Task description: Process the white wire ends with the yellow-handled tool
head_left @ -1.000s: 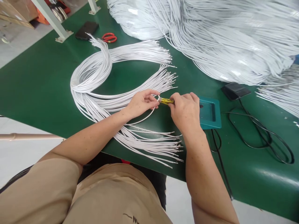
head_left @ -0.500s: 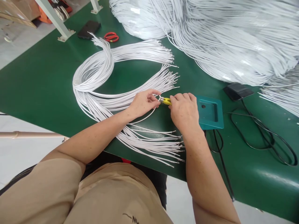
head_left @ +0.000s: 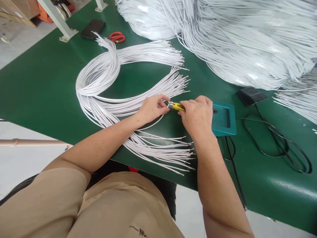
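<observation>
On a green table (head_left: 44,86), a looped wire bundle (head_left: 99,79) is lying at left while a person's left hand (head_left: 151,109) is pinching the end of a single white wire (head_left: 155,124) at centre. The right hand (head_left: 198,115), fingers pressed together, is gripping a yellow piece (head_left: 177,106) against that end, just beside a teal tray (head_left: 224,127).

green table (head_left: 37,86) with white wires (head_left: 95,77), teal tray (head_left: 232,119), scissors (head_left: 117,37)
</observation>
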Available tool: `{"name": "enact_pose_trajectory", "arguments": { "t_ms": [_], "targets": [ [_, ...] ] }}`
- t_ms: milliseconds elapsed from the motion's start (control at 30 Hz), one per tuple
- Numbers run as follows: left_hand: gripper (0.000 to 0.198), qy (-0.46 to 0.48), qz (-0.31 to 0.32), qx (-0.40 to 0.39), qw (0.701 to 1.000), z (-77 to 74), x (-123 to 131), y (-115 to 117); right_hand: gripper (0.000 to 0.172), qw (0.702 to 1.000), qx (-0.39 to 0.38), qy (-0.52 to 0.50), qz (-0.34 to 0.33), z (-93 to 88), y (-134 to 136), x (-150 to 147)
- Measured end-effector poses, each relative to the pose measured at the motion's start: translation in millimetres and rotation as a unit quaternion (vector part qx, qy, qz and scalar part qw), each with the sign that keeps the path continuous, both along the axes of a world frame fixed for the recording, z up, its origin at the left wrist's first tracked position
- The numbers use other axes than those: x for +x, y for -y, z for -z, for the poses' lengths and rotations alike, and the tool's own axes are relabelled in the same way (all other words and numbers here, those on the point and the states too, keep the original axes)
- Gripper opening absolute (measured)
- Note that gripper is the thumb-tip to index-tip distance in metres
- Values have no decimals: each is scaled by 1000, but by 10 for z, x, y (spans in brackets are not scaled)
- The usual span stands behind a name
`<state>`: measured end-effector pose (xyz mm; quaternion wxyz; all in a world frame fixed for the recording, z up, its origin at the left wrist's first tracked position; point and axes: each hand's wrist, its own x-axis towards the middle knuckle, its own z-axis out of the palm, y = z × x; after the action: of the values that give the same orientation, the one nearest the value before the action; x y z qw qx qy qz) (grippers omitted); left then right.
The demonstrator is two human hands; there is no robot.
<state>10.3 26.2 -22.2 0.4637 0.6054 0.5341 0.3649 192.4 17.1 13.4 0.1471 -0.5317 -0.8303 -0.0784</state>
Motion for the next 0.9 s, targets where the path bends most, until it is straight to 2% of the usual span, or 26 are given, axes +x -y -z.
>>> {"name": "enact_pose_trajectory", "arguments": {
  "t_ms": [100,167,233,400,533,633,767,900],
  "targets": [
    [36,28,10,-24,999,17,-15,-13,26,997,35,-22,62,-38,45,105],
    [37,41,13,-40,998,33,-34,-25,32,990,58,-34,124,-11,47,192],
    [38,55,14,-55,997,44,-59,-35,35,986,61,-40,147,40,30,258],
    [43,95,2,-56,994,9,-113,-27,32,988,55,-64,132,44,17,256],
    [47,168,33,-53,984,-40,-106,3,28,980,10,-191,56,-98,93,113],
    [46,210,77,-35,974,-52,-84,25,27,937,-94,-335,26,-182,152,-4],
    [41,234,127,-4,964,-45,-63,52,23,836,-281,-470,31,-212,174,-73],
    [41,253,142,-2,957,-68,-59,76,12,742,-358,-567,-9,-167,144,-72]
  ]
}}
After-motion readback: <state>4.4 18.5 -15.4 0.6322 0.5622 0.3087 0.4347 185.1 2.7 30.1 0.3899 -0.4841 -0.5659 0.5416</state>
